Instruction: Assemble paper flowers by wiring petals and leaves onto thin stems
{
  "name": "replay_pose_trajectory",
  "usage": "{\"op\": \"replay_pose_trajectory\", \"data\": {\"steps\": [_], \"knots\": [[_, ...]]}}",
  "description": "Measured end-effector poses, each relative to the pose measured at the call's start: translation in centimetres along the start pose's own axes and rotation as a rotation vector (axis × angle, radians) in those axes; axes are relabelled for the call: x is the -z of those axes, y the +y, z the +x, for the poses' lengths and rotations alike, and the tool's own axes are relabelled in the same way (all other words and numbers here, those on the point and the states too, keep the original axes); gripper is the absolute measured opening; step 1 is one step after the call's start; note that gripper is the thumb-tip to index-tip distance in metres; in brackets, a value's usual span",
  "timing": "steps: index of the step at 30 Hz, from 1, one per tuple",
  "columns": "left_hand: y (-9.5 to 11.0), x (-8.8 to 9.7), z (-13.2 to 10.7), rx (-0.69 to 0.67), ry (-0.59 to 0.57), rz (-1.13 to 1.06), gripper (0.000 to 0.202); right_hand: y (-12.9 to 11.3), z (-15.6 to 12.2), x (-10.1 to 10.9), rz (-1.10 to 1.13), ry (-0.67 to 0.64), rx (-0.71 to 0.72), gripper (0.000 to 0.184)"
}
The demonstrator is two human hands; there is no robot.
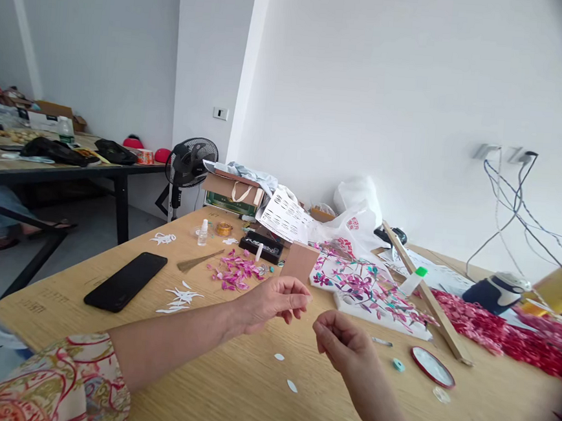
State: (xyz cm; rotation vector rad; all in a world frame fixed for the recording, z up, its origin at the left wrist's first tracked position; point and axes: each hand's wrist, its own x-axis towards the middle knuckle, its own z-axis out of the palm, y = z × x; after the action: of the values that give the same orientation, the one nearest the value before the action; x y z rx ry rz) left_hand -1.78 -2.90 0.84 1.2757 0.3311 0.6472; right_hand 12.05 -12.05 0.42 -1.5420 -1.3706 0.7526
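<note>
My left hand [274, 303] is raised over the middle of the wooden table [209, 380], its thumb and index finger pinched together. Just to its right my right hand [345, 345] also pinches, fingers curled, a small gap between the two hands. Anything between the fingertips is too fine to make out. Below them lie two small white leaf-shaped pieces, a rounder paper piece [280, 357] and a pointed paper piece [292, 386]. Behind the left hand a brown card [300, 262] stands tilted. Loose pink petals [237, 270] lie beyond my left wrist.
Pink and teal flower stems [377, 286] rest on white foam at the right. A wooden bar [429, 300], red-rimmed dish [433, 367], teal spool [398, 365] and red bundles [495, 328] lie nearby. At left are a black phone [126, 281] and white strips [176, 299].
</note>
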Motion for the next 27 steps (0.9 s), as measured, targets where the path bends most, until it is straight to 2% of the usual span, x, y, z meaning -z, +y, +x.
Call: {"op": "replay_pose_trajectory", "data": {"steps": [3,9,20,27], "knots": [[-0.4,-0.4,0.0,0.025,-0.024,-0.098,0.03,-0.2,0.0,-0.2,0.118,-0.055,-0.068,0.026],[-0.6,-0.6,0.1,0.031,0.06,-0.196,0.032,0.2,-0.1,-0.7,0.244,-0.064,-0.099,0.029],[-1.0,-0.4,0.5,0.003,0.149,-0.176,0.031,0.5,0.2,-1.4,0.23,-0.015,-0.087,0.031],[-1.1,-0.3,0.6,-0.059,0.16,-0.049,0.031,0.5,0.1,-1.6,0.295,-0.006,-0.097,0.031]]}}
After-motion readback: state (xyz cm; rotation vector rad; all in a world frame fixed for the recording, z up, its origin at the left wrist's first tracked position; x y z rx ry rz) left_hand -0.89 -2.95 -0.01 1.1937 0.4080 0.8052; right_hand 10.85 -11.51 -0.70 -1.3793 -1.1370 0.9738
